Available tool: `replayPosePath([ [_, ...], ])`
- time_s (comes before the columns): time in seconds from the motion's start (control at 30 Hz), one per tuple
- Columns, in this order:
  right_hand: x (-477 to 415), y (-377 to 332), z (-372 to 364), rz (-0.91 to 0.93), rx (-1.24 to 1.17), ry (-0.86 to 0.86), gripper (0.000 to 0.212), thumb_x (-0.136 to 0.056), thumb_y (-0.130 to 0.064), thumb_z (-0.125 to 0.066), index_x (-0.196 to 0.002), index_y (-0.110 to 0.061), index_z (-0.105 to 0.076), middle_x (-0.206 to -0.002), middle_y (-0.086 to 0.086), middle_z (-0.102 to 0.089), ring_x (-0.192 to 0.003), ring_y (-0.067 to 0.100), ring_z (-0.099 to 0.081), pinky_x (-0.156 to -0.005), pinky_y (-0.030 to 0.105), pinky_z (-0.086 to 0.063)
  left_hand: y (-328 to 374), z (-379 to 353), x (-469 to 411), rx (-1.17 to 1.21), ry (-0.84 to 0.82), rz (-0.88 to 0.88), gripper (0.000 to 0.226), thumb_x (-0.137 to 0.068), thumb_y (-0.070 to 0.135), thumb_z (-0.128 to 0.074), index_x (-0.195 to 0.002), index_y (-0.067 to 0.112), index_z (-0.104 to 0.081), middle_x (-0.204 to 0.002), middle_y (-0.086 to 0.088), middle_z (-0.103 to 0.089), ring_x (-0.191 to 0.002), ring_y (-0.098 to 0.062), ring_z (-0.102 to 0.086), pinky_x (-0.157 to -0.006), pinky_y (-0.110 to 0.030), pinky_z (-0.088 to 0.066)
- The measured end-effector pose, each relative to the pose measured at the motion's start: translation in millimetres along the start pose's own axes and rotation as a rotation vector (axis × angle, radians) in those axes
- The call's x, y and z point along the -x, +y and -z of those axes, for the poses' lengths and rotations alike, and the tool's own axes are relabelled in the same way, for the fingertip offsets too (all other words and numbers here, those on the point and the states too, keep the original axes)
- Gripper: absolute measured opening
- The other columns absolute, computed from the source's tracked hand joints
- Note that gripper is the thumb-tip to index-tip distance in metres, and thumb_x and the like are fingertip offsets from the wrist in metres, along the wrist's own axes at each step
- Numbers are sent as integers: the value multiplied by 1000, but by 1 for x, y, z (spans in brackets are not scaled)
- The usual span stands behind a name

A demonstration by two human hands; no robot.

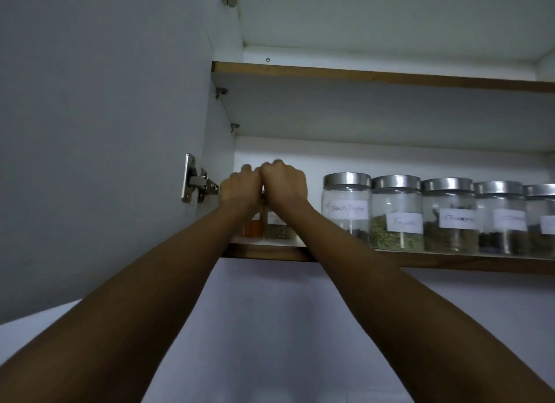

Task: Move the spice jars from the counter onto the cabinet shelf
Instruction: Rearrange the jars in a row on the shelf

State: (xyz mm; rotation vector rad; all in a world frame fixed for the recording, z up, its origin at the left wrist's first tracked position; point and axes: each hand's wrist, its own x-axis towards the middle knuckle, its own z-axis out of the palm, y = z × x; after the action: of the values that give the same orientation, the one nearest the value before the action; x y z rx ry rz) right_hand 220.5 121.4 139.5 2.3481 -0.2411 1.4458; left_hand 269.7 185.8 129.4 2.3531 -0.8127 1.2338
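Left hand [240, 186] and right hand [283, 186] touch at the left end of the lower shelf [450, 263]. Each grips a jar from above: orange-spice jar [253, 227] and green-herb jar [279, 230]; lids hidden. Both look seated by the front edge. I'd push them back level with the row, then release straight up. Handwritten labels: pepper jar [347, 207] probably "Black Pepper", fennel jar [396, 213] "Fe…", cinnamon jar [449, 216] "Cinnam…". Others are blurred.
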Motion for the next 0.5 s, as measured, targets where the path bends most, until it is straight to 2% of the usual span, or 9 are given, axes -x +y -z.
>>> replayPosePath([
  [0.1,6,4,33,20,4,90,13,-88,-2,-52,-99,-6,-57,-102,12,-61,-88,26,-61,-65,28,-36,11,21,8,18,123,2,18,-93,10,-51,-110,5,-53,-109,-11,-58,-96,-28,-60,-77,-36,-46],
  [0.2,19,18,59,55,24,120,11,-85,0,-52,-92,-8,-54,-102,13,-60,-87,27,-60,-64,29,-34,18,33,17,-34,206,-74,26,-90,10,-52,-116,9,-51,-107,-11,-58,-94,-29,-59,-67,-34,-39],
  [0.27,28,28,68,78,47,122,15,-84,-1,-53,-98,-6,-56,-102,13,-61,-88,28,-59,-63,29,-33,22,39,23,-51,204,-101,32,-89,12,-52,-121,11,-49,-107,-11,-58,-93,-28,-58,-66,-33,-38],
  [0.33,39,32,74,134,80,153,19,-78,0,-60,-97,-4,-60,-93,13,-63,-85,29,-59,-61,30,-33,27,46,31,-56,207,-112,34,-90,15,-53,-123,11,-49,-109,-11,-59,-95,-27,-57,-68,-34,-40],
  [0.43,56,43,84,221,70,242,20,-53,7,-72,-68,-2,-64,-60,12,-60,-59,31,-56,-57,32,-33,35,55,41,-108,214,-185,36,-90,20,-53,-124,11,-50,-114,-10,-59,-102,-27,-54,-79,-36,-42],
  [0.5,68,59,90,234,51,262,16,-59,3,-68,-73,-5,-66,-66,11,-63,-65,30,-56,-62,35,-40,42,58,47,-109,206,-304,41,-90,28,-54,-128,13,-49,-121,-8,-58,-110,-26,-52,-92,-38,-37],
])
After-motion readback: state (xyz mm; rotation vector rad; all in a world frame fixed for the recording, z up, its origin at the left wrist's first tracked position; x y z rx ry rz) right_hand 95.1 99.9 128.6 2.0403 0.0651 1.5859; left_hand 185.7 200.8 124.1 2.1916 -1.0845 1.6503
